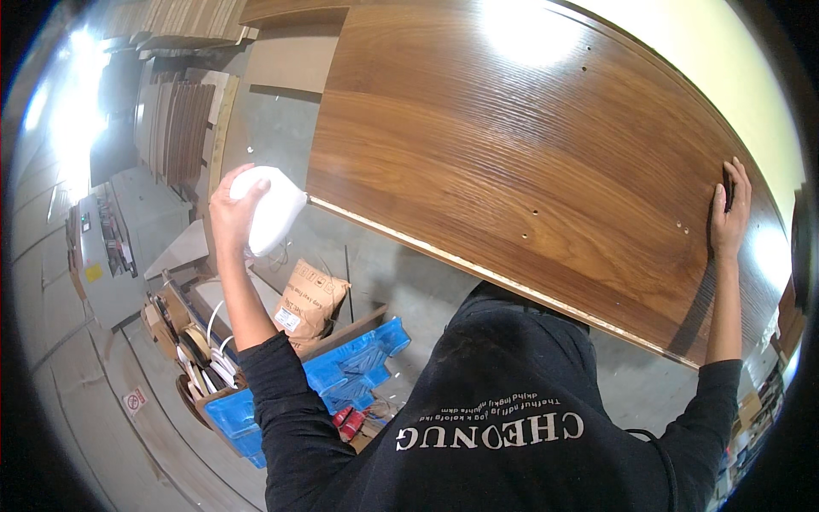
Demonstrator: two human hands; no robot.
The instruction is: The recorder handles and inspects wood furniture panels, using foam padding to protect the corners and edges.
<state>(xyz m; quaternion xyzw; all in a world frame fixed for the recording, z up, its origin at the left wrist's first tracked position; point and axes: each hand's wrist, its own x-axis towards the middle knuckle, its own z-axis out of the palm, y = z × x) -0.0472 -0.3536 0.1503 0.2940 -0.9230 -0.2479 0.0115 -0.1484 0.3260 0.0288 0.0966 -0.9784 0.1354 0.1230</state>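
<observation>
A smooth white rounded object (278,212) is gripped in my left hand (232,209), with the thumb across its top. It tapers toward the near left corner of a brown wood-grain panel (478,128); whether they touch I cannot tell. Its exact kind does not show. The glossy panel lies face up before me, with several small drilled holes and a pale raw edge along its near side. Toward the panel's right end, my right hand (731,213) rests on the surface, fingers extended and holding nothing visible. Dark shadow shows between its fingers.
Below my left arm are a brown paper sack (312,303), blue plastic sheeting (358,363) and a box with rolls of edge banding (200,354). Stacked boards (183,128) stand at the far left, beside a grey machine (128,235). A pale yellow-green surface (725,68) borders the panel's far side.
</observation>
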